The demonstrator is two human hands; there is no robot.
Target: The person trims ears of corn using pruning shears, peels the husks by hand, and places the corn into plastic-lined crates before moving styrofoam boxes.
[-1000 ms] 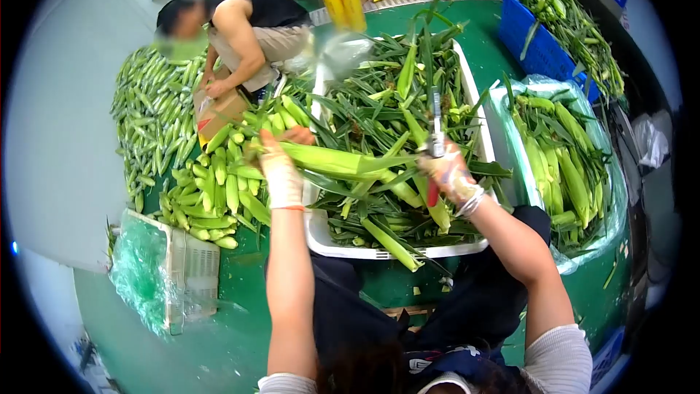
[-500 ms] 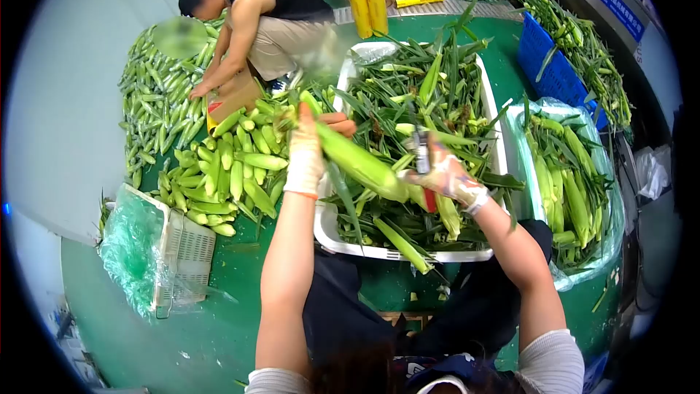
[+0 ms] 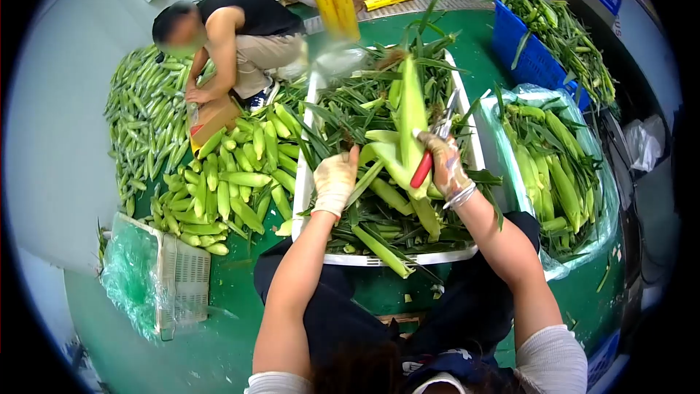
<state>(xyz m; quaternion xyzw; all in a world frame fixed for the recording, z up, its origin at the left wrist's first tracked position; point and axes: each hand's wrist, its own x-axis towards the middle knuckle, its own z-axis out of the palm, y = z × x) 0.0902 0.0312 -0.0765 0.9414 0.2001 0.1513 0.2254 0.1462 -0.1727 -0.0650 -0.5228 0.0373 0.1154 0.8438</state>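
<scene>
An ear of corn in pale green husk stands nearly upright over the white crate, its tip pointing away from me. My right hand, in a stained glove, is closed around its lower part and also holds pruning shears with a red handle. The shears' metal end points up past my fingers. To the left, my gloved left hand is closed on a husk leaf that runs toward the ear's base. Loose green husks fill the crate below both hands.
Husked-down corn lies heaped on the left floor. Beyond it, a crouching person works beside many wrapped ears. Unpeeled corn fills a lined container at right; a blue crate holds leaves. A basket with green plastic stands left.
The ear has swung from slanting between my hands to upright in my right hand. My left hand has come off the ear's upper end and moved down to a husk leaf.
</scene>
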